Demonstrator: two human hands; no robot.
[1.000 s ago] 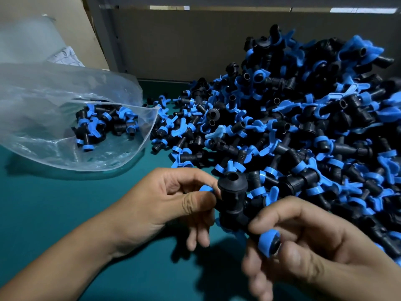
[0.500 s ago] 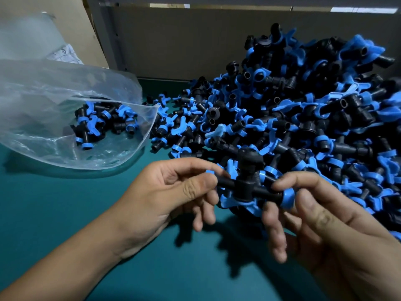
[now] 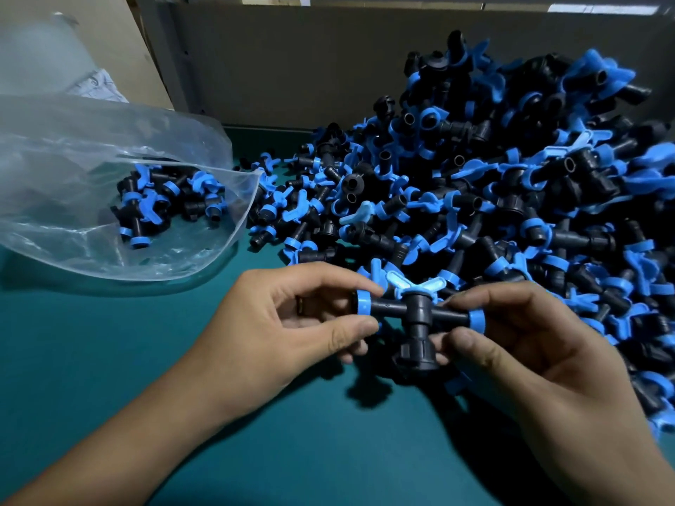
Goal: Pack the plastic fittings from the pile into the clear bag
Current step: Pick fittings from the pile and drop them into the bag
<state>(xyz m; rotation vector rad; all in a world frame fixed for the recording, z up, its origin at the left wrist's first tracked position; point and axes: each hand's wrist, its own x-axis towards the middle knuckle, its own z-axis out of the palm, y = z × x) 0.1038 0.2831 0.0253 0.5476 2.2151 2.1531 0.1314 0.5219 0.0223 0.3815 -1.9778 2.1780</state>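
Observation:
A black cross-shaped fitting [image 3: 416, 314] with blue end rings and a blue wing handle is held level between both hands, just above the green table. My left hand [image 3: 288, 330] pinches its left blue ring between thumb and fingers. My right hand [image 3: 529, 359] pinches the right ring and the lower black socket. A large pile of the same black and blue fittings [image 3: 511, 184] fills the right side. The clear bag [image 3: 91, 140] lies open at the left with several fittings [image 3: 164, 202] inside.
The green table top [image 3: 109, 341] runs under everything. A grey panel wall [image 3: 292, 60] closes the back. Loose fittings from the pile reach up to the bag's mouth [image 3: 252, 199]. Crumpled paper [image 3: 98, 85] shows behind the bag.
The fitting has been turned between my hands: its socket, first facing up, now points down, with the wing handle on top. Both hands shifted slightly with it.

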